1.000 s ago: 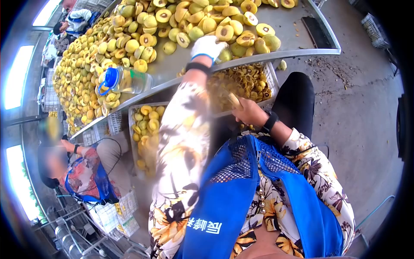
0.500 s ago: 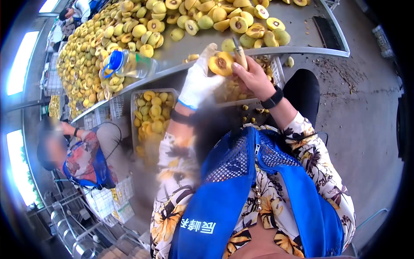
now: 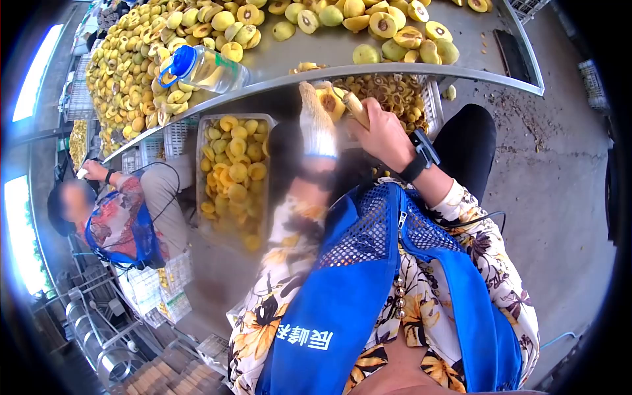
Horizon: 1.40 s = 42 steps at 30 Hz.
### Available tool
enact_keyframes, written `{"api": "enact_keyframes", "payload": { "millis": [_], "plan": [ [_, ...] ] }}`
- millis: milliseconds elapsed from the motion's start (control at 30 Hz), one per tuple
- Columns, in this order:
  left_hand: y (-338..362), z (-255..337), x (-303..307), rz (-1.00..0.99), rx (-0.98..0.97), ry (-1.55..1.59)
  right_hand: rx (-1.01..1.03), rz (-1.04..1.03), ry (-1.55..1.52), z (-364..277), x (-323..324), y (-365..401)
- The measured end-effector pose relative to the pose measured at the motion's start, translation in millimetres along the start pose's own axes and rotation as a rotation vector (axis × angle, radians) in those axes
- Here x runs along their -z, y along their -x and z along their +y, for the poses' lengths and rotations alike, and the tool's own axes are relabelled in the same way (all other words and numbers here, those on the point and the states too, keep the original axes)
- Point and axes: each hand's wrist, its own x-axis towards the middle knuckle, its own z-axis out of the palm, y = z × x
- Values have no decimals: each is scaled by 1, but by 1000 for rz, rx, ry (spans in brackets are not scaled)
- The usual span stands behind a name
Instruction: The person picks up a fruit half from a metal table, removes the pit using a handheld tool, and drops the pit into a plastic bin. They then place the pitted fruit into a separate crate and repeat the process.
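The table (image 3: 316,49) runs along the top of the frame, heaped with fruit halves (image 3: 131,72). A bottle (image 3: 204,66) lies on it at upper left, near the edge. Below that edge a tray (image 3: 199,158) sits left of centre, and a crate (image 3: 432,105) sits to its right. In front of the crate, the left hand (image 3: 317,122) grips a fruit half (image 3: 329,102). The right hand (image 3: 382,135) is just right of it, with a knife (image 3: 354,105). A co-worker (image 3: 125,217) sits at the left.

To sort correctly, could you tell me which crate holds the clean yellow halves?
The left crate, filled with yellow halves; the right crate holds brownish pieces.
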Motion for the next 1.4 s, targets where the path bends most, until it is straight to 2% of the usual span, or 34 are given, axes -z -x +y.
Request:
{"api": "enact_keyframes", "payload": {
  "millis": [100,300,400,500,600,700,733,833,867,933,967,1067,1167,1267,1367,1400],
  "plan": [
    [-6,-2,6,-115,-88,-57,42,-84,24,10,-1,6],
    [-3,-11,2,-128,-92,-16,87,-60,1,13,-7,10],
    [14,-8,-14,-85,-255,-159,72,-58,-15,16,-12,11],
    [12,-8,-10,-158,-393,-208,-5,-142,-23,14,-11,13],
    [9,10,-6,-201,-112,-370,87,-271,77,-1,5,15],
    [4,23,-10,-252,175,-349,8,-370,50,-1,9,10],
    [5,24,-9,-269,172,-281,63,-289,14,3,6,10],
    [16,11,-9,-186,18,-59,-236,-365,-396,4,1,11],
    [18,5,-6,-183,-98,-142,-293,-405,-447,2,-1,11],
    [15,3,2,-142,89,109,-413,-493,-548,-2,-7,14],
    [13,5,4,-151,199,212,-395,-506,-549,-1,-9,14],
    [11,4,-4,20,204,144,-359,-517,-539,2,-10,16],
    [6,2,-4,-90,-75,-150,-370,-505,-544,3,-10,18],
    [1,-1,-6,-141,-20,-83,-408,-544,-597,8,-9,16],
    [-8,-3,-3,-127,357,109,-446,-608,-659,11,-7,17],
    [-6,-2,-6,-133,375,90,-452,-637,-701,17,-8,17]
  ]
}}
